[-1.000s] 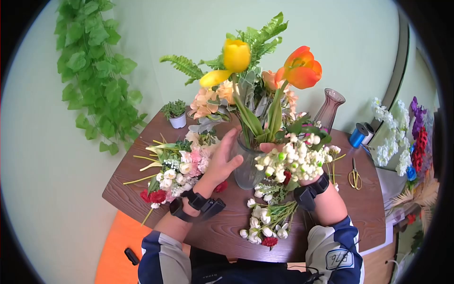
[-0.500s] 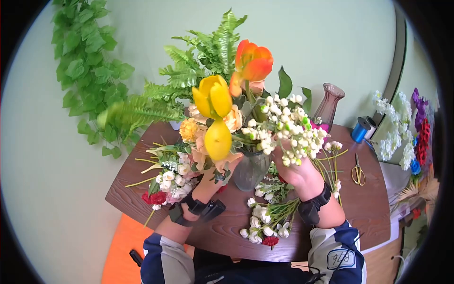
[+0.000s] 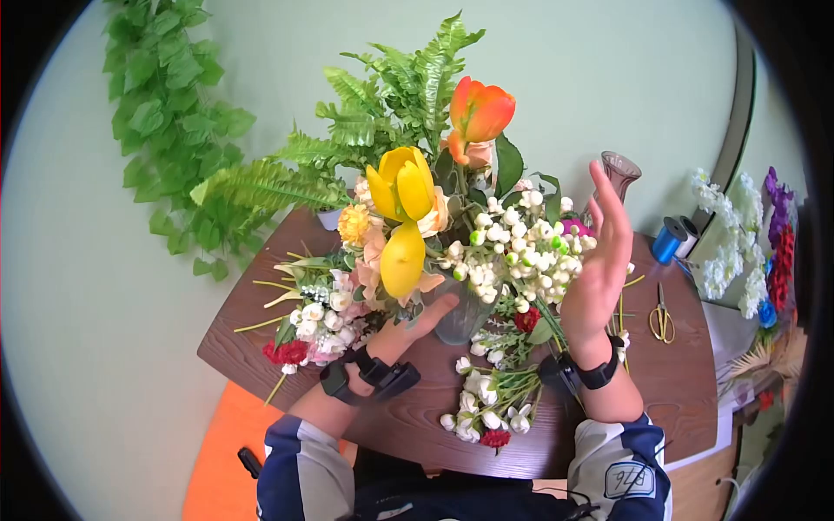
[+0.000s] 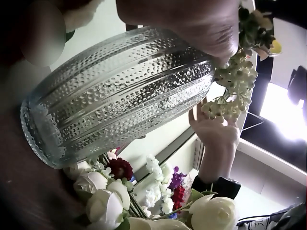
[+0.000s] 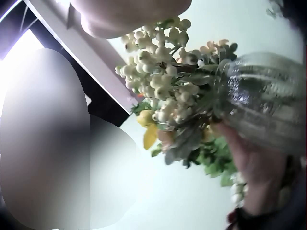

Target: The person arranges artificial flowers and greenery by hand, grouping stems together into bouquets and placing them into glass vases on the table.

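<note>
A clear ribbed glass vase (image 3: 459, 325) stands on the table, its textured side (image 4: 120, 96) filling much of the left wrist view. It holds a yellow tulip (image 3: 402, 187), an orange tulip (image 3: 483, 111), fern fronds (image 3: 352, 122), peach blooms and a spray of white berries (image 3: 526, 247). My left hand (image 3: 412, 328) grips the vase near its neck, thumb across the front; flowers hide its fingers in the head view. My right hand (image 3: 601, 276) is raised beside the berries, fingers straight and pointing up, holding nothing.
Loose flowers (image 3: 320, 323) lie at the left, and white rosebuds (image 3: 486, 399) lie near the front edge. A purple glass vase (image 3: 621, 167), ribbon spools (image 3: 667, 240) and gold-handled scissors (image 3: 662, 321) are at the right. Ivy (image 3: 169, 130) hangs on the wall.
The bouquet has turned in the vase, bringing the yellow tulip and ferns to the left. My right hand has come off the berry spray and lifted to its right.
</note>
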The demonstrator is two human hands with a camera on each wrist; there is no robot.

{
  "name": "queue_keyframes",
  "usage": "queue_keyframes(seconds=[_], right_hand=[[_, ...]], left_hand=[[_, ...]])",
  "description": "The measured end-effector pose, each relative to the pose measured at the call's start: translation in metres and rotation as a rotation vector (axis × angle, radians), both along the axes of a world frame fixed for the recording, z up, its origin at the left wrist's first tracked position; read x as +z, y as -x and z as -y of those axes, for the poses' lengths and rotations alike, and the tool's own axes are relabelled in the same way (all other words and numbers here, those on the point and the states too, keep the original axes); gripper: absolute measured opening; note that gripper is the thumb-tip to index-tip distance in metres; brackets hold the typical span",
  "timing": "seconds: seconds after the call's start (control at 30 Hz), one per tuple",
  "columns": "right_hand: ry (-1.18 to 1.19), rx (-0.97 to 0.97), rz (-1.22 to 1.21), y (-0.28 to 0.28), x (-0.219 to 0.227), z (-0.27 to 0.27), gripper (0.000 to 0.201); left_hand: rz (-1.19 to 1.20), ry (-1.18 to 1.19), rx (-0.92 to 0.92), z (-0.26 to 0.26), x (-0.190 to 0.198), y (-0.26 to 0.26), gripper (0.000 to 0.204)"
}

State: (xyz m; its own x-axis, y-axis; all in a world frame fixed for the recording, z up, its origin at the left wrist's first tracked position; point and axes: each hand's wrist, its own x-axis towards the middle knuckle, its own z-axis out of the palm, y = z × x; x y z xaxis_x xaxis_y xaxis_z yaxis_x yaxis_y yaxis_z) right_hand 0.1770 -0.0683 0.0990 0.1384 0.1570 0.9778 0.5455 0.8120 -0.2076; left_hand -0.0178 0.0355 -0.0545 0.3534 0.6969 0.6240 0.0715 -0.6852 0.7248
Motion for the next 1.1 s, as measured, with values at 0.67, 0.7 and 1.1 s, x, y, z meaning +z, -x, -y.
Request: queue_keyframes(seconds=[0.67,0.7,1.1], right_hand=[[0.399,0.075,0.622,-0.004,0.013,0.003,0.055],[0.436,0.062,0.592,-0.005,0.013,0.004,0.052],[0.297,-0.024,0.219,-0.032,0.028,0.018,0.05]], left_hand=[[0.0,0.146,-0.041,0.013,0.044,0.021,0.043],[0.029,0.093,0.019,0.013,0.048,0.015,0.027],[0.372,0.157,-0.035,-0.018,0.066,0.043,0.058]])
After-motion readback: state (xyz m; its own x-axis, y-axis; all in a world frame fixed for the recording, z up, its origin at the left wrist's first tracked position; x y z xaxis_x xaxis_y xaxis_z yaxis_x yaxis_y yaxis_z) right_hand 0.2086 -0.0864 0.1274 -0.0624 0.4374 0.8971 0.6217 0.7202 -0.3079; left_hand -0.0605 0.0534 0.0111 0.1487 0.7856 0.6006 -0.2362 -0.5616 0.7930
